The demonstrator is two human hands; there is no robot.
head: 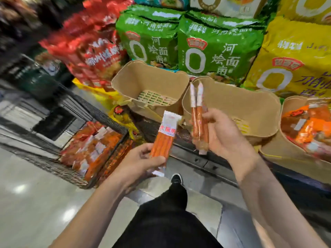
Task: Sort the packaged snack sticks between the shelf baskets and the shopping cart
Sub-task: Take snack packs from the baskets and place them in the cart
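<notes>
My left hand (pixel 141 161) grips the lower end of a flat orange snack-stick pack (pixel 163 138) with a white top, held upright. My right hand (pixel 222 133) holds a second pack of long orange sticks (pixel 198 113), its white tips pointing up in front of the middle tan basket (pixel 250 104). The left tan basket (pixel 152 83) shows its slotted bottom with nothing in it. A third basket (pixel 279 147) at the right holds several orange packs. The dark mesh shopping cart (pixel 114 120) at lower left is piled with orange snack packs (pixel 93 149).
Large noodle bags, red (pixel 89 47), green (pixel 215 49) and yellow (pixel 293 59), are stacked behind the baskets. The dark shelf edge (pixel 197 161) runs under the baskets. My leg and black shoe (pixel 176 179) stand on the shiny tiled floor (pixel 32 203).
</notes>
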